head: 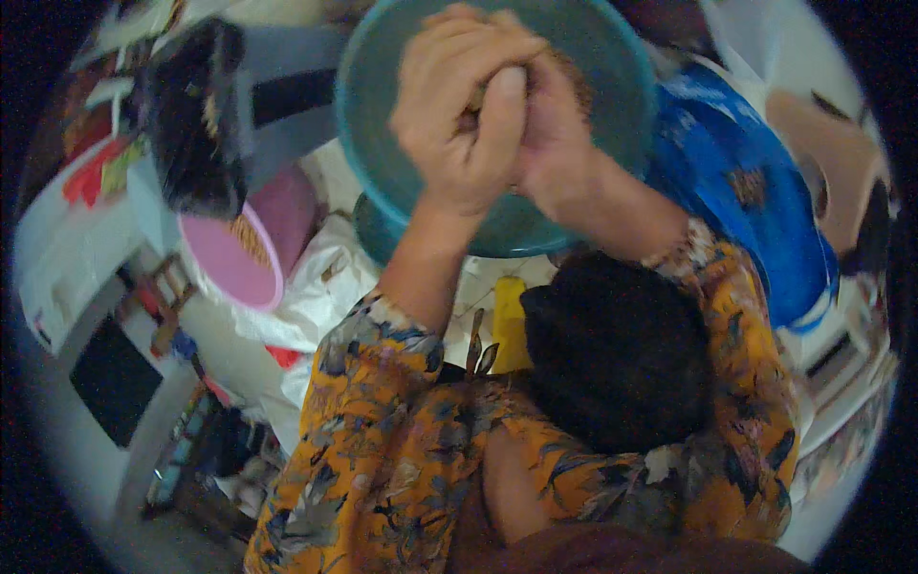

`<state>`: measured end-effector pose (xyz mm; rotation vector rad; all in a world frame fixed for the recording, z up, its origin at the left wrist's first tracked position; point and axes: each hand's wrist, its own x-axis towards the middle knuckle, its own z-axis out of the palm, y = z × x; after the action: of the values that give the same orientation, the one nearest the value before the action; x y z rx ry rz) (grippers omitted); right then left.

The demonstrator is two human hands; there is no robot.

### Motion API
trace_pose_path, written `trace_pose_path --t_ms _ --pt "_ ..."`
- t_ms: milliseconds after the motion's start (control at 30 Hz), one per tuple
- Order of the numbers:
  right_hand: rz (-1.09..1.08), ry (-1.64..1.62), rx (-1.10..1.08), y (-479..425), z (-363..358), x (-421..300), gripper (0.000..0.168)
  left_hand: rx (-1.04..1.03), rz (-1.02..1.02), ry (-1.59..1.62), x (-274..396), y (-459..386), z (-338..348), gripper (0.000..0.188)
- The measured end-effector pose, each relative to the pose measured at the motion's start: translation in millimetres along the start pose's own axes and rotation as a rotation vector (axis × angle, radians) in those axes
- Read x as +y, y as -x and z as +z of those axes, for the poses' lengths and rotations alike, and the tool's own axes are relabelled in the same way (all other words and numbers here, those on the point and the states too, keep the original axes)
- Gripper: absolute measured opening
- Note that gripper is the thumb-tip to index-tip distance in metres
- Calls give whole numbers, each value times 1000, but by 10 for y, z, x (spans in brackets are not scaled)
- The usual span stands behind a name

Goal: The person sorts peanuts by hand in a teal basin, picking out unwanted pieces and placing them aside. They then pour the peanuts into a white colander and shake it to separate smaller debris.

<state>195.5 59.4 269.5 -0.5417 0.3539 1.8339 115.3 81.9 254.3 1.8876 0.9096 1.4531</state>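
My left hand and my right hand are pressed together above a large teal plastic basin. Their fingers wrap around a brownish mass, of which only a little shows in the gap beside a thumb. What this mass is, I cannot tell. Brown crumbly material is also visible behind the hand on the right, near the basin's middle. Both forearms come out of orange floral sleeves. Motion blurs the hands somewhat.
A pink plastic tub with tan granular material lies left, beside a black plastic bag and white sacking. A blue plastic bag or sheet is at right. A yellow object and a dark rounded thing are below the basin.
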Motion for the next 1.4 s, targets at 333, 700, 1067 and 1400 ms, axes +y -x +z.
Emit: trace_pose_path --t_ms 333,700,1067,1400 --pt "-237 441 -413 478 -632 -408 36 -368 296 -198 941 -406 336 13" --pt "-446 -162 -30 1730 -1655 -1937 41 -850 65 549 1233 -106 1894 23" --pt "-299 -38 -232 2156 -698 -1326 46 -210 -900 794 418 280 264 30" --pt "-290 2003 -114 -337 -1803 -351 49 -545 -1109 -298 -839 1804 -398 37"
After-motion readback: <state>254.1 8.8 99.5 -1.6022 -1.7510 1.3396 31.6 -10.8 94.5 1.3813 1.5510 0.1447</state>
